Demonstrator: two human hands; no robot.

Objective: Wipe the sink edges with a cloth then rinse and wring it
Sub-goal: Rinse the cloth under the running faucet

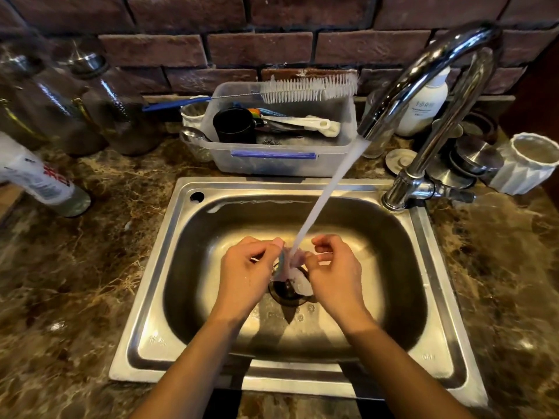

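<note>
A: From the head view, your left hand [246,272] and your right hand [335,272] meet over the middle of the sink [145,300]. What are they doing?

B: Both are curled, fingertips pinching the cloth [290,267] between them. It's a small, pale, wet bundle, bunched rather than flat, with a bluish edge on the side of your left fingers.

A: Which way does it run?

B: Its long axis hangs roughly downward from your fingertips, the loose lower end drooping toward the drain [286,293] just below your hands. The upper end lies pinched between the two hands.

A: And the water?

B: A white stream [328,192] slants down from the tap [423,95], which stands beyond your right hand, and lands on the cloth right between your thumbs.

A: Materials?

B: The sink is brushed steel, a rounded rectangle with a flat rim and a round hole in its far left corner. The tap is a polished chrome arch. The worktop [90,267] around it is glossy brown marbled stone.

A: Beyond my hands?

B: A clear plastic tub [281,158] with a blue clip stands past the far rim, a white bristled bottle brush [308,87] lying across its top. Far to your right stands a ribbed white cup [526,164]; to your left, dark glass jars [75,95] against a brick wall [260,46].
</note>
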